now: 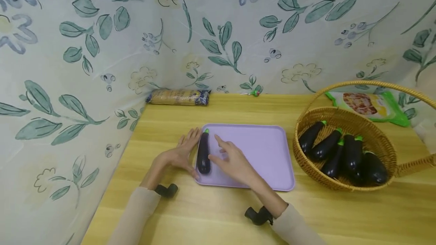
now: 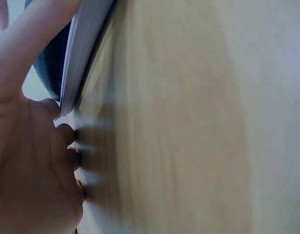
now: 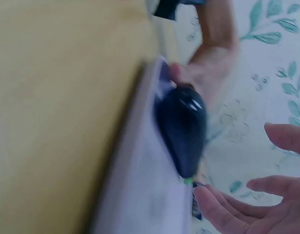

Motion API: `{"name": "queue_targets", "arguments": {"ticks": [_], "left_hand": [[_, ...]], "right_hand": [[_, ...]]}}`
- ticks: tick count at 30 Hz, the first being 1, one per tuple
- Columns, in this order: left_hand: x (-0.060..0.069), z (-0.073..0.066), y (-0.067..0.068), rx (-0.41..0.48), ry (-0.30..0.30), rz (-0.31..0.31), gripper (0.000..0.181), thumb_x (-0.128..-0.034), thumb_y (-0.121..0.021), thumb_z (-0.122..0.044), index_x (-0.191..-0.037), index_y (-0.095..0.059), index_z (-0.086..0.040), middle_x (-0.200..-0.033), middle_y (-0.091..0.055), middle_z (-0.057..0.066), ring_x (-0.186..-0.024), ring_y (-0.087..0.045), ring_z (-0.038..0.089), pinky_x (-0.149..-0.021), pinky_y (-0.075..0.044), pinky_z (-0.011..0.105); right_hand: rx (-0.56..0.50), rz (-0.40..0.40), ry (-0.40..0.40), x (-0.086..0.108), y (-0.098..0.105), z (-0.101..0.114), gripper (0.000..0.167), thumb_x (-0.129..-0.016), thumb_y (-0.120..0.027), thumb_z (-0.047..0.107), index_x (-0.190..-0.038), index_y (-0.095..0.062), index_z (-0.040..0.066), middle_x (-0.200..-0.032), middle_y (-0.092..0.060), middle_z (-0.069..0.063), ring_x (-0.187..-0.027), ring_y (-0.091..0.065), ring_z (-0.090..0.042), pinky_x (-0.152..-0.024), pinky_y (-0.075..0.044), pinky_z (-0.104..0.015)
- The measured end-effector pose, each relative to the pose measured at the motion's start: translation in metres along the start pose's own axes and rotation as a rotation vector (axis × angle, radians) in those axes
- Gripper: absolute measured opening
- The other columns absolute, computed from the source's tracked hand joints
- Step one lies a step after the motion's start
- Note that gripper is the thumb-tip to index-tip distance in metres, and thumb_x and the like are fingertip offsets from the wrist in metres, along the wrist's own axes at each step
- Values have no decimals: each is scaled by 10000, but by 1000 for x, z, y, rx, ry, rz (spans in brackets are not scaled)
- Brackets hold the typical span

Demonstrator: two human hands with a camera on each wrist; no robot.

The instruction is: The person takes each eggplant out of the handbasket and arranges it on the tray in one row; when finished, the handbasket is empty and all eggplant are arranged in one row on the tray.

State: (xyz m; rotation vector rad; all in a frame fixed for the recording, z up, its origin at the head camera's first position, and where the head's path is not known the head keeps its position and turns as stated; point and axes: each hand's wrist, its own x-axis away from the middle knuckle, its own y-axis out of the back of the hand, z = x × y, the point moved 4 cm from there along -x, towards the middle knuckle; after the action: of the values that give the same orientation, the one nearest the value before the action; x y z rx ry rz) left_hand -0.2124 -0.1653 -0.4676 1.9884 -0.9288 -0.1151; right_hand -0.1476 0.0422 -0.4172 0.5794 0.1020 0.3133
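Observation:
A dark eggplant (image 1: 203, 154) with a green stem end lies lengthwise along the left side of a lilac tray (image 1: 259, 154). At the tray's left edge, my left hand (image 1: 180, 155) rests with fingers stretched forward and thumb towards the near left corner. Over the tray, just right of the eggplant, my right hand (image 1: 235, 163) has its fingers spread and holds nothing. The right wrist view shows the eggplant (image 3: 183, 129) beside the loose fingers of that hand (image 3: 267, 209). In the left wrist view, my left palm (image 2: 32, 161) stands against the tray's rim.
To the right of the tray stands a wicker basket (image 1: 391, 144) with a tall handle and several eggplants (image 1: 352, 158) inside. Behind it lies a green-edged food packet (image 1: 371, 106). A long packet (image 1: 178, 97) and a small green-and-red object (image 1: 254, 93) lie along the back edge.

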Motion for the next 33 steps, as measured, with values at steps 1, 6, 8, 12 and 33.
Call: {"name": "queue_targets", "arguments": {"ticks": [1, 6, 8, 12, 33], "left_hand": [[1, 0, 0, 5, 0, -3, 1587, -592, -1001, -438, -1637, 119, -20, -1703, 208, 237, -1582, 204, 442, -1268, 120, 661], [3, 1, 1, 3, -3, -12, 1594, -582, -1006, -432, -1634, 114, -6, -1700, 208, 247, -1581, 200, 444, -1268, 116, 661], [3, 2, 0, -2, -7, -16, 1599, -578, -1006, -436, -1631, 115, 0, -1697, 209, 255, -1580, 197, 452, -1266, 110, 668], [2, 3, 0, 2, -12, -17, 1610, -571, -1005, -449, -1630, 123, -3, -1693, 215, 259, -1577, 196, 459, -1261, 110, 675], [3, 3, 0, -18, -2, -10, 1607, -580, -994, -485, -1640, 130, -44, -1708, 211, 221, -1587, 200, 425, -1270, 108, 657]], "right_hand": [[-18, 13, -4, 2, 7, 1, 730, -1005, -671, 356, -1625, -344, 149, -1433, -592, -210, -1254, -625, -322, -1021, -577, -501], [-48, 41, -14, 11, 51, 3, 719, -1025, -628, 428, -1629, -333, 172, -1544, -518, -162, -1348, -579, -322, -1094, -544, -489], [-25, 25, 2, 17, 71, 3, 701, -1031, -625, 419, -1618, -356, 144, -1527, -536, -161, -1343, -585, -330, -1102, -535, -500], [49, -14, 9, 33, 116, -2, 666, -1052, -597, 402, -1607, -373, 109, -1496, -561, -170, -1332, -593, -356, -1098, -526, -542], [138, -224, -378, 118, 259, -96, 813, -1079, -442, 522, -1670, 34, 227, -1693, -5, -352, -1458, -122, -673, -1018, -271, -822]]}}
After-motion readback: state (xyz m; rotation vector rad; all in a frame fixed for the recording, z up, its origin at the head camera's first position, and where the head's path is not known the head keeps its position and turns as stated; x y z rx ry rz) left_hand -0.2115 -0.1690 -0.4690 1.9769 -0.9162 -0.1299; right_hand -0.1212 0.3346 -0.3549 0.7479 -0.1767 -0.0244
